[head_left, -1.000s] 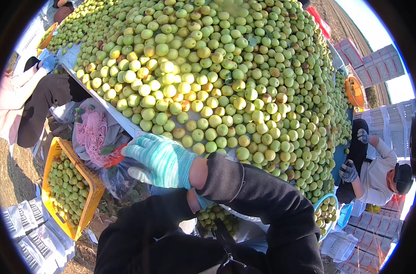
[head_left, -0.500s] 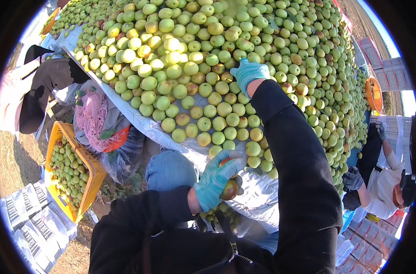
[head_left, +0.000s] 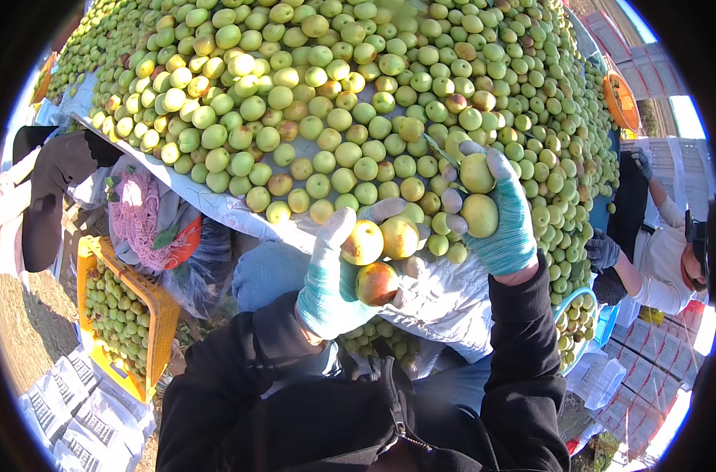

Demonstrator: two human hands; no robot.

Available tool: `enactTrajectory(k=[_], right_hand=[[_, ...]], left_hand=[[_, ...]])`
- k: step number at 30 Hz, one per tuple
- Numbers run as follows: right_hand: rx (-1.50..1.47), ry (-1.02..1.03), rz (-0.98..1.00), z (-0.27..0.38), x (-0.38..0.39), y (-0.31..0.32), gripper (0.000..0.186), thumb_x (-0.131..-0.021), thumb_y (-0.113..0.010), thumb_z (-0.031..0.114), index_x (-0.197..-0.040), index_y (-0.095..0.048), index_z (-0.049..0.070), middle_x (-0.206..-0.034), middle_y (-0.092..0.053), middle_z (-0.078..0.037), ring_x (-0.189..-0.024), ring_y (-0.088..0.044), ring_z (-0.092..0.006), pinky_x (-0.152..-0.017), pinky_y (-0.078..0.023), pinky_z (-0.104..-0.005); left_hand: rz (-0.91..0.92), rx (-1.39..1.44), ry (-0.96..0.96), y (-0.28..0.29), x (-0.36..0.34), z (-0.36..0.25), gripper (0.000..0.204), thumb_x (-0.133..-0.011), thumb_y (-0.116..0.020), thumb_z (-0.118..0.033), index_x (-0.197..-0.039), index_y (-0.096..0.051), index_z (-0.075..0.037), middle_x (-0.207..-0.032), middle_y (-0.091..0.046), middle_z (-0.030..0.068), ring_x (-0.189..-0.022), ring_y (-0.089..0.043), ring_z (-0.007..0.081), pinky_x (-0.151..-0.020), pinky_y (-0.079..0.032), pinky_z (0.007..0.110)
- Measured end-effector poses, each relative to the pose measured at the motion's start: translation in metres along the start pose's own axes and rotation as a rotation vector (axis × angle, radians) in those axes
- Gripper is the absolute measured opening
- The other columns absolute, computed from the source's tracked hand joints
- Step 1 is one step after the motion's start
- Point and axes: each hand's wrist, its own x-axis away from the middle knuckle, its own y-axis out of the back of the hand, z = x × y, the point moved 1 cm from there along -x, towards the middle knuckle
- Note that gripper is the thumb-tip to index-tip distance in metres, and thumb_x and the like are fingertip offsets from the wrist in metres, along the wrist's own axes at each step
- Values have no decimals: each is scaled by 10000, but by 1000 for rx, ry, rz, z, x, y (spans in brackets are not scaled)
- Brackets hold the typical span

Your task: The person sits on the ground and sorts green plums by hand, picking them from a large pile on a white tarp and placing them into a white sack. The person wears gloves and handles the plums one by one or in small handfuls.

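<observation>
- Far left: a yellow crate [head_left: 160,338] is holding green fruit [head_left: 116,315], with pink netting [head_left: 142,219] lying just beyond it.
- Left of centre: the left hand [head_left: 326,282], in a teal-and-white glove, is cupping three red-blushed fruits [head_left: 376,284], its fingers half curled; a steady palm would likely be keeping them from rolling out.
- Centre: the heap of fruit [head_left: 311,59] is spreading beyond both hands, a pale sheet [head_left: 452,303] showing at its near edge.
- Right of centre: the right hand [head_left: 506,224], fingers partly closed, is gripping two greener fruits [head_left: 479,215]; light pressure should be sparing their skins.
- Far right: a blue-rimmed tub [head_left: 576,292] is standing near a co-worker's gloved hand [head_left: 603,249].
</observation>
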Motion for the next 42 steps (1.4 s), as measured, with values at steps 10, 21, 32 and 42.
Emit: enactTrajectory(k=[10, 21, 32, 42], right_hand=[[-792, 53, 72, -69, 129, 31, 496, -965, -468, 382, -1396, -394, 149, -1245, -537, -99, -740, -585, -171, -418, -450, -222], [-1068, 210, 84, -93, 227, 86, 473, -926, -492, 500, -1133, -535, 76, -948, -577, -114, -738, -560, -218, -467, -474, -270], [-1217, 366, 21, -114, 292, 135, 472, -930, -501, 484, -1128, -558, 59, -1183, -541, -133, -765, -586, -226, -508, -502, -273], [-1261, 673, 11, -145, 359, 184, 402, -957, -455, 484, -1115, -504, 117, -877, -505, -63, -650, -485, -169, -502, -435, -278]], left_hand=[[47, 182, 316, -15, 0, 44, 624, -877, -486, -589, -1262, -525, -100, -1406, -386, 210, -1313, -352, 426, -960, -430, 595], [-25, -184, 447, -10, 12, 150, 622, -874, -441, -668, -1175, -570, -139, -1297, -503, 168, -1198, -477, 411, -644, -557, 413], [190, -1146, 253, -19, 12, 238, 728, -809, -556, -676, -1239, -423, -104, -1015, -536, 64, -885, -561, 146, -632, -531, 274], [144, -1742, 259, -1, -130, 397, 482, -755, -809, -300, -1092, -556, -65, -921, -591, 32, -584, -542, 77, -513, -512, 230]])
